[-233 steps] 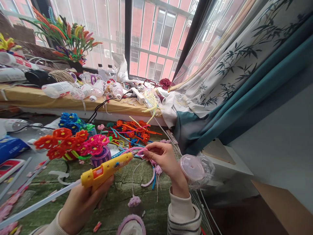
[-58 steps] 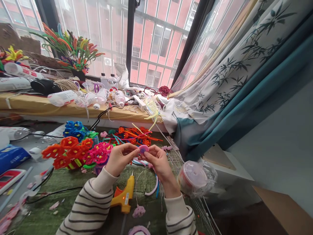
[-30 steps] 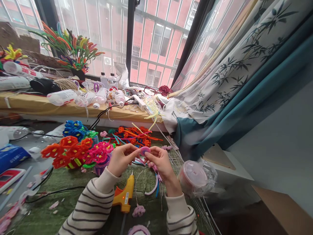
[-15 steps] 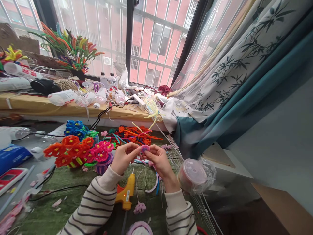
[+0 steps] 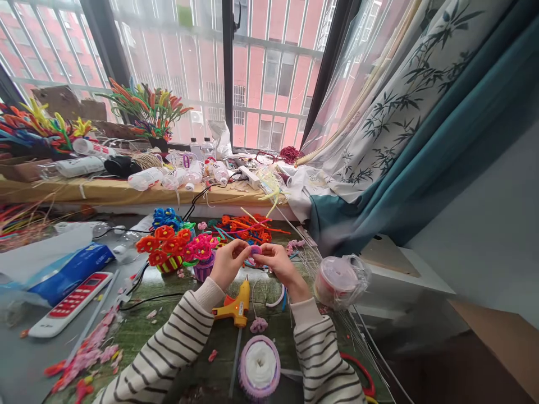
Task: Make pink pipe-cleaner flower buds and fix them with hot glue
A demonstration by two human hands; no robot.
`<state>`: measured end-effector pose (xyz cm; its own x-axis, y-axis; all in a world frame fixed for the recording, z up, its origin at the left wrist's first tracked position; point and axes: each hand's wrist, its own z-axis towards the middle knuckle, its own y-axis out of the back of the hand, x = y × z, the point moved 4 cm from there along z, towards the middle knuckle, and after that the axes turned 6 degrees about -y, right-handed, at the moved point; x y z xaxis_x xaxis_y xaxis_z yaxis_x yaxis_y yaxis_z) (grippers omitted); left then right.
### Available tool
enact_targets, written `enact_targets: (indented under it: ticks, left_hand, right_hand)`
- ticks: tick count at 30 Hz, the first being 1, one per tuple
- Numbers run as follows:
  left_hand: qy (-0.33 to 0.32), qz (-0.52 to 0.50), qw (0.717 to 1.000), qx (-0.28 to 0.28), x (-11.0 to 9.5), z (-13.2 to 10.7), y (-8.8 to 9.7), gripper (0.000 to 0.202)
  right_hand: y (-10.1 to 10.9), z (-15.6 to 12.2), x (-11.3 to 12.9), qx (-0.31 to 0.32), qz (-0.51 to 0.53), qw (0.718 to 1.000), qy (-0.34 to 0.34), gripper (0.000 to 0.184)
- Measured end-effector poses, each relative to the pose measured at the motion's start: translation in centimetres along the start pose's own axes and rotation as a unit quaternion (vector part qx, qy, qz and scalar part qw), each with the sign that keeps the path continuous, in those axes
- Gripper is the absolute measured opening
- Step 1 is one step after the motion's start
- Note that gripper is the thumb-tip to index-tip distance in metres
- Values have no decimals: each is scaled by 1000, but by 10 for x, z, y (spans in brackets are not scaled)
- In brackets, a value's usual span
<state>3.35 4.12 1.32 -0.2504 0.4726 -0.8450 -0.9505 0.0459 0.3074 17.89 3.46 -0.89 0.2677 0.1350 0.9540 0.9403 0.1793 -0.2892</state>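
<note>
Between the fingertips of both hands is a small pink and purple disc (image 5: 255,250), which looks like a coil of pipe cleaner. My left hand (image 5: 228,264) pinches its left side, and my right hand (image 5: 279,265) grips it from the right. Below the hands lies a yellow glue gun (image 5: 238,306) with its nozzle pointing away. To its right is a pink fuzzy flower (image 5: 259,325) on a thin stem. Nearer me stands a round pot (image 5: 260,363) with a pink and lilac fuzzy rim and white filling.
Pots of orange flowers (image 5: 164,244), pink flowers (image 5: 202,247) and blue flowers (image 5: 165,217) stand at the left. Behind lies a heap of orange pipe cleaners (image 5: 248,227). A wrapped round tub (image 5: 337,279) sits at right, a red and white calculator-like device (image 5: 69,306) at left.
The view has shifted, so more of the left table and the near round pot shows. Both hands still hold the small disc together.
</note>
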Motion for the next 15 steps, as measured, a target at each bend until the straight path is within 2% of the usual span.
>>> enact_targets:
  ticks: [6, 12, 15]
  left_hand:
    - [-10, 17, 1000, 7, -5, -2, 2, 29]
    - [-16, 25, 999, 18, -3, 5, 11, 31]
    - [-16, 28, 999, 22, 0, 6, 14, 33]
  right_hand:
    - [0, -1, 3, 1, -14, 1000, 3, 43]
    - [0, 3, 4, 9, -18, 1000, 6, 44]
    - [2, 4, 1, 21, -57, 998, -10, 44]
